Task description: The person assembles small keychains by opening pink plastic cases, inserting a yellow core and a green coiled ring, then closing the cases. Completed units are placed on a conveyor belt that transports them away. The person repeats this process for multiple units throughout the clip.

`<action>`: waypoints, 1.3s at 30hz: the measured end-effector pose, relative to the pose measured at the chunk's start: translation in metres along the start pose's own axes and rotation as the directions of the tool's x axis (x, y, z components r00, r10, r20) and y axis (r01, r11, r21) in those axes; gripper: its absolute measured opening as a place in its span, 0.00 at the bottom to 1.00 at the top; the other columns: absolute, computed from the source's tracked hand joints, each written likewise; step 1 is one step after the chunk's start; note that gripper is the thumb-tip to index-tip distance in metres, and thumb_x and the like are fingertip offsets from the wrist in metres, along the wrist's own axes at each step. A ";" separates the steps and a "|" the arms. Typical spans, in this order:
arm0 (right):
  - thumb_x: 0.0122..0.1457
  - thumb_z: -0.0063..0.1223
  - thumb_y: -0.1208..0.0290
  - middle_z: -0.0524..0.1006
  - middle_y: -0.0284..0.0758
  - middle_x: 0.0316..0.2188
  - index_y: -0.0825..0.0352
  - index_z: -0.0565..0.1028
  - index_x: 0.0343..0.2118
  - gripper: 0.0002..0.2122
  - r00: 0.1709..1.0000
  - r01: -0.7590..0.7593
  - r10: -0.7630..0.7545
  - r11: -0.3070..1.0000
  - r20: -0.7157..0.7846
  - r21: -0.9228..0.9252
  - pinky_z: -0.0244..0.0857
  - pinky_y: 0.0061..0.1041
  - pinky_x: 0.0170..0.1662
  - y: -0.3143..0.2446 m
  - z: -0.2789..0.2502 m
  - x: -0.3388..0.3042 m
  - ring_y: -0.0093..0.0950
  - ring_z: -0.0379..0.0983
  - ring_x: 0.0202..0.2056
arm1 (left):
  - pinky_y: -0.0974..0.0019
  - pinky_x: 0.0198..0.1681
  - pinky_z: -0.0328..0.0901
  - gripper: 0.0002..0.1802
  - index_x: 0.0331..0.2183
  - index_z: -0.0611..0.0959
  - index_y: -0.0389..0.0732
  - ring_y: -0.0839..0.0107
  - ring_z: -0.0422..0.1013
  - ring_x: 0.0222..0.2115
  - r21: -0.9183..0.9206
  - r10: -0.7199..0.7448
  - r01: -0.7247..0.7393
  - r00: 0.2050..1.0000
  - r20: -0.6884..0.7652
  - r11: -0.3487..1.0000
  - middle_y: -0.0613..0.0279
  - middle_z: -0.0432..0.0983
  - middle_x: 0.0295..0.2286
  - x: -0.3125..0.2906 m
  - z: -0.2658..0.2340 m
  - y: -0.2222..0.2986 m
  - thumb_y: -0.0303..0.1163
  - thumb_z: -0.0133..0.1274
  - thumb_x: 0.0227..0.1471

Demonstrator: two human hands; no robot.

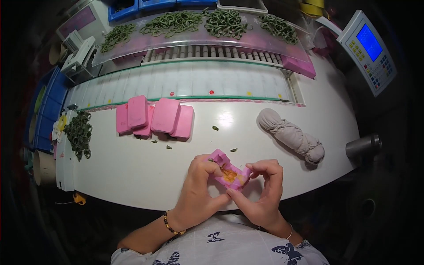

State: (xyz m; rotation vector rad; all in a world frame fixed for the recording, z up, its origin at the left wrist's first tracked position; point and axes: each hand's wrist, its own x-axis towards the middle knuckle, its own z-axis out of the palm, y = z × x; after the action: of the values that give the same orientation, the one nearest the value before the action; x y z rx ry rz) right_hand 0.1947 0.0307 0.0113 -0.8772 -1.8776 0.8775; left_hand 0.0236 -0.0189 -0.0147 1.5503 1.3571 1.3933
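A pink mould [229,174] with an orange piece inside is gripped between the left hand [201,185] and right hand [265,190], fingers closed on it, at the surface's [132,172] near edge. Four pink moulds [154,117] are stacked behind, apparently awaiting handling.

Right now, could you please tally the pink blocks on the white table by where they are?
Pink blocks stacked by the conveyor: 5
Pink block in both hands, left hand and right hand: 1
Pink block at the conveyor's far right end: 1
Total: 7
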 end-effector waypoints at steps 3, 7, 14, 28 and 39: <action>0.43 0.68 0.78 0.70 0.42 0.38 0.70 0.66 0.47 0.27 1.000 0.023 -0.021 0.996 0.020 -0.086 0.64 0.32 0.38 0.000 0.008 0.009 0.35 0.69 0.37 | 0.63 0.47 0.68 0.32 0.42 0.64 0.43 0.63 0.68 0.46 0.081 0.004 -0.007 1.000 0.030 0.997 0.51 0.62 0.46 0.000 0.008 0.007 0.22 0.69 0.42; 0.43 0.68 0.76 0.69 0.43 0.38 0.70 0.66 0.47 0.27 0.991 -0.128 0.130 0.990 0.036 -0.050 0.65 0.33 0.40 0.011 0.024 0.003 0.37 0.69 0.38 | 0.70 0.39 0.70 0.32 0.41 0.63 0.44 0.67 0.69 0.44 0.139 0.036 -0.035 0.999 -0.005 0.990 0.49 0.62 0.47 -0.004 0.012 -0.005 0.19 0.67 0.42; 0.45 0.70 0.76 0.70 0.41 0.38 0.70 0.66 0.46 0.27 0.982 -0.191 0.190 0.980 0.018 0.046 0.68 0.31 0.41 0.017 0.023 -0.006 0.34 0.71 0.37 | 0.65 0.39 0.70 0.33 0.41 0.64 0.44 0.60 0.71 0.43 0.208 0.050 -0.052 0.999 0.015 0.977 0.45 0.64 0.48 -0.004 0.011 0.001 0.21 0.69 0.39; 0.48 0.69 0.78 0.71 0.42 0.42 0.71 0.64 0.49 0.28 0.986 -0.161 0.164 0.983 -0.018 0.092 0.69 0.29 0.44 0.020 0.033 -0.009 0.33 0.73 0.40 | 0.57 0.48 0.67 0.31 0.41 0.69 0.44 0.53 0.69 0.47 0.167 0.042 -0.068 0.987 0.153 0.984 0.49 0.69 0.46 0.003 -0.016 0.007 0.21 0.70 0.37; 0.46 0.67 0.82 0.70 0.42 0.43 0.70 0.64 0.51 0.29 0.992 -0.123 0.121 0.989 0.024 0.083 0.71 0.29 0.45 0.024 0.038 0.000 0.34 0.74 0.42 | 0.67 0.48 0.66 0.27 0.42 0.72 0.39 0.71 0.70 0.42 -0.194 -0.200 0.238 0.960 0.194 0.952 0.59 0.69 0.43 0.012 -0.041 0.003 0.25 0.70 0.43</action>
State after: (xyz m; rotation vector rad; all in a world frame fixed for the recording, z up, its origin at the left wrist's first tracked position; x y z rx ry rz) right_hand 0.1661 0.0346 -0.0230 -0.9427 -1.8041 1.0349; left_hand -0.0158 -0.0156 0.0012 1.3016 1.1915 1.1968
